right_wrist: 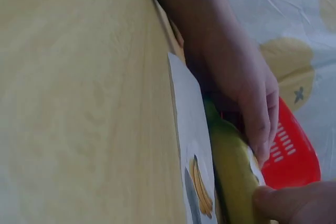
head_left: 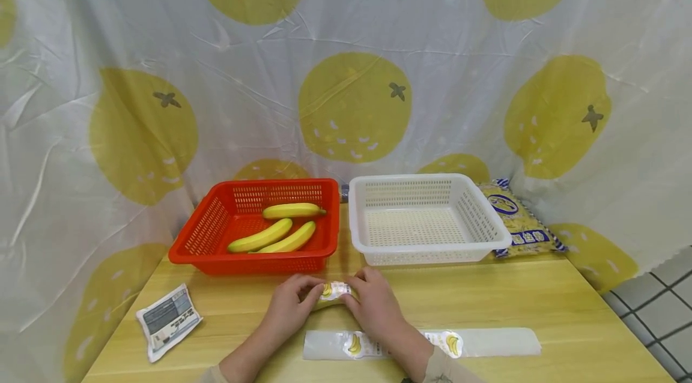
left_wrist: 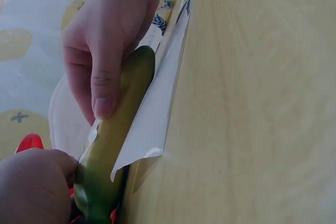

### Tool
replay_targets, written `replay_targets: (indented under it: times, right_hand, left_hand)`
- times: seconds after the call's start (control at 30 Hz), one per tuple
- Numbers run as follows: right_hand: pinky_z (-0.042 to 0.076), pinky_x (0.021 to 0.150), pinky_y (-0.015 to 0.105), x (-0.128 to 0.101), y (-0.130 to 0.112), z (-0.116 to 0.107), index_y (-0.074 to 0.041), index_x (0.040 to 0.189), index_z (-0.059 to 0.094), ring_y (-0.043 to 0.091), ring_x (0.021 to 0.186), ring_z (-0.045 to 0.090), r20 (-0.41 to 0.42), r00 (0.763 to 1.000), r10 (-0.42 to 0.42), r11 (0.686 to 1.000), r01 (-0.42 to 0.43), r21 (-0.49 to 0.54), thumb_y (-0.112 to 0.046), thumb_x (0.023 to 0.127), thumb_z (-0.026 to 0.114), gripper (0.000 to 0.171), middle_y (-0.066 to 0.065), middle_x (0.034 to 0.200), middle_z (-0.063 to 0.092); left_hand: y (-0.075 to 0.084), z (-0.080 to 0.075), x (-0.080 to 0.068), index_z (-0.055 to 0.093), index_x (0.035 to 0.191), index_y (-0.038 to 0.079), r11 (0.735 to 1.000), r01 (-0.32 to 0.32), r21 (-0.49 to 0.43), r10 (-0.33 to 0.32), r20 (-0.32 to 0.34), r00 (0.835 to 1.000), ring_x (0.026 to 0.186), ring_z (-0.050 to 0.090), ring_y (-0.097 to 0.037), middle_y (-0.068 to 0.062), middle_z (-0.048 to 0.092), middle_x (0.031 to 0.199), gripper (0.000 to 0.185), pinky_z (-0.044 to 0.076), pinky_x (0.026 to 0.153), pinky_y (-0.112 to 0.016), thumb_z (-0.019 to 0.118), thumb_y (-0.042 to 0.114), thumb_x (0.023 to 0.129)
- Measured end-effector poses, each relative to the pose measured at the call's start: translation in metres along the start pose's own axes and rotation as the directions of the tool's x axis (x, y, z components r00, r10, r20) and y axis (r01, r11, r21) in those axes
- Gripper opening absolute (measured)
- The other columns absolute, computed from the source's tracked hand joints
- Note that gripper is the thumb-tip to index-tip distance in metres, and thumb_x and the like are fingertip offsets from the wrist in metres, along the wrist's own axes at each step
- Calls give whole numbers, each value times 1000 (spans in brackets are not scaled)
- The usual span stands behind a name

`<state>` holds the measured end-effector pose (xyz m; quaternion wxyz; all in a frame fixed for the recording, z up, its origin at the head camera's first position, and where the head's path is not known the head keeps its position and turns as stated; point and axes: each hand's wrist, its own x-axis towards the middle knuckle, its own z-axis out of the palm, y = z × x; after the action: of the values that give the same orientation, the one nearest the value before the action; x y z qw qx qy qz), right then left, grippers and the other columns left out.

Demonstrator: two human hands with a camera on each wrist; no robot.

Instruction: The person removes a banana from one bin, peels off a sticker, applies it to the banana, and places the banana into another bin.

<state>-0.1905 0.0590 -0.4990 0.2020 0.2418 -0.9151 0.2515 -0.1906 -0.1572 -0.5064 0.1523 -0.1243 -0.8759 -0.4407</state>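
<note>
Both hands are on one banana [left_wrist: 125, 108] just in front of the baskets. An oval label [head_left: 335, 291] with a banana picture sits on its upper side. My left hand [head_left: 292, 305] holds the left end, thumb and fingertips at the label's edge. From the other side, my right hand [head_left: 375, 305] grips the right end with its thumb near the label. Nearer me lies a long white backing strip [head_left: 494, 342] with banana stickers, partly hidden under my right forearm. In the left wrist view, one end of this strip [left_wrist: 152, 114] curls up beside the banana.
At the back left, a red basket [head_left: 254, 264] contains three yellow bananas [head_left: 294, 210]. Right of it stands a white basket [head_left: 432, 251]. A yellow and blue packaged bag [head_left: 521, 227] leans behind that basket's right side. A small white printed packet [head_left: 169, 323] lies at left.
</note>
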Motion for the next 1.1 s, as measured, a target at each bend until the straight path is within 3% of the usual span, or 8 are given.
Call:
replay_targets:
  times: [0.17,0.27,0.37,0.43,0.6,0.77,0.93,1.1]
  right_hand:
    - [56,87,38,-3,11,-15,-7,116,76,20,98,64,40,999,-2,1000,2,-9,-20,84,84,35,3,106,67]
    - [56,88,41,-6,20,-27,-7,115,75,22,100,66,71,997,24,1000,-25,6,-14,81,85,36,4,109,68]
    - [57,89,42,-9,31,-38,-7,116,74,22,101,66,115,991,62,998,-65,20,-12,81,85,37,4,109,68]
    - [57,90,43,-11,38,-44,-7,117,74,22,102,66,144,985,91,995,-96,27,-13,81,86,38,3,110,67]
    - [56,94,47,-17,57,-55,-8,116,74,25,106,66,166,976,139,986,-152,63,-11,80,87,38,4,112,67]
    - [54,97,51,-26,70,-63,-11,115,75,27,108,66,166,967,191,974,-208,90,-11,78,87,39,2,112,69]
    - [52,99,53,-31,77,-72,-11,116,75,29,108,67,159,966,204,968,-223,115,-10,78,86,40,2,113,70]
    - [53,98,52,-35,83,-79,-11,116,75,26,107,68,168,967,190,971,-211,113,-12,79,86,39,0,113,70]
  left_hand:
    - [1,3,0,78,104,20,996,-44,-76,44,3,999,77,62,-1,9,72,97,13,55,67,-21,77,12,93]
    - [6,7,1,76,112,13,981,-141,-134,144,11,990,74,64,-4,0,74,103,20,56,66,-23,76,8,93]
    - [17,12,5,73,122,14,959,-220,-179,226,16,974,82,67,-8,-7,75,110,28,57,66,-24,74,8,94]
    - [26,16,9,70,128,18,953,-221,-206,230,17,973,91,68,-11,-5,75,114,34,57,68,-25,74,9,95]
    - [48,32,24,64,137,23,945,-64,-321,88,60,994,101,67,-14,-3,73,122,40,56,77,-25,71,14,98]
    - [60,51,35,63,138,21,886,98,-452,-48,120,992,104,66,-27,-16,68,128,40,54,81,-22,69,15,100]
    - [61,68,44,71,127,15,818,149,-556,-141,57,988,98,66,-42,-23,70,112,29,54,74,-19,71,16,98]
    - [61,77,49,78,115,9,760,186,-622,-238,1,971,90,66,-43,-31,71,99,25,55,71,-21,78,22,93]
